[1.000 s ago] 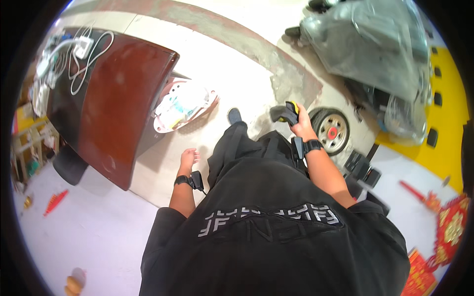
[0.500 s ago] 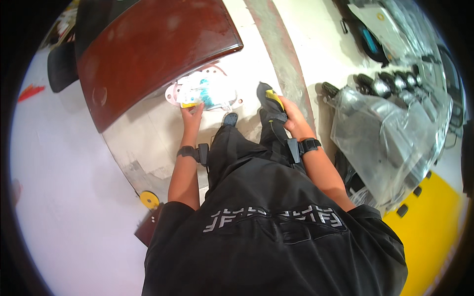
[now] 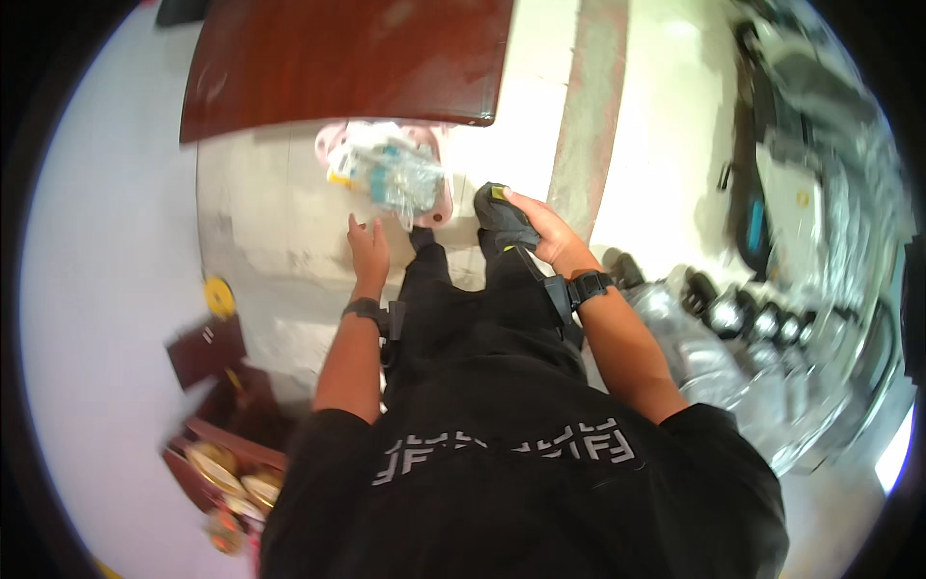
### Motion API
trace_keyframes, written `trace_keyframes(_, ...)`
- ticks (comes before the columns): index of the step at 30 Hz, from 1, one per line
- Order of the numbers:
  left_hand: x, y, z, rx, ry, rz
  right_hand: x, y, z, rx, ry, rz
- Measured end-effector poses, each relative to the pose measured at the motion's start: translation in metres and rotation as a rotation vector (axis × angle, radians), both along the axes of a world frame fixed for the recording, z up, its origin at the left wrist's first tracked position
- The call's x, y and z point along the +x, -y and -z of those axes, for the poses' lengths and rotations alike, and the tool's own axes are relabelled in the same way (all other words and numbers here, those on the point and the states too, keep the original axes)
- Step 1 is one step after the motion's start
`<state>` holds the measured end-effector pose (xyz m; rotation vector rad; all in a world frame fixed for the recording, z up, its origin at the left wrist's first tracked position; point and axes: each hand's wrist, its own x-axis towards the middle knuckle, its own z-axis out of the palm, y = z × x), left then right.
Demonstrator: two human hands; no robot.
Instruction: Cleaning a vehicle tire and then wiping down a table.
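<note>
Bare hands, two. Right hand, at 2 o'clock from centre: clamped around one dark grey-and-yellow item, at 1 o'clock. Left hand, at 10 o'clock: loosely spread, near one pink holed stand, at 11 o'clock, heaped with clear-wrapped packets, number indistinct. Dark wristbands, two, one per wrist. Red-brown bench, one, at 11 o'clock. Yellow disc, one, at 9 o'clock.

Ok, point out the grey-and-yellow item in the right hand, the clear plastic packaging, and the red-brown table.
Grey-and-yellow item [image 3: 504, 218]: head view, on its dark grey body.
Clear plastic packaging [image 3: 409, 179]: head view, near its middle.
Red-brown table [image 3: 347, 68]: head view, on its bare top.
</note>
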<state>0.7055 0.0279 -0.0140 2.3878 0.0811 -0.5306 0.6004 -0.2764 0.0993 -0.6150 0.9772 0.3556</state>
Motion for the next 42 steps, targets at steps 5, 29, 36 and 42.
trace_keyframes(5, -0.080, -0.020, -0.002, 0.149, -0.316, 0.564, -0.039, 0.015, 0.018, -0.334, -0.018, -0.142)
trace_keyframes(29, -0.042, -0.034, -0.077, -0.490, -0.147, 0.499, 0.052, -0.124, -0.054, -0.485, 0.202, -0.993)
trace_keyframes(36, -0.019, -0.037, -0.085, -0.753, -0.381, 0.210, 0.090, -0.153, -0.065, -0.415, 0.274, -0.862)
trace_keyframes(42, -0.026, -0.065, -0.050, -0.801, -0.272, -0.054, 0.089, -0.145, -0.029, -0.525, 0.215, -0.720)
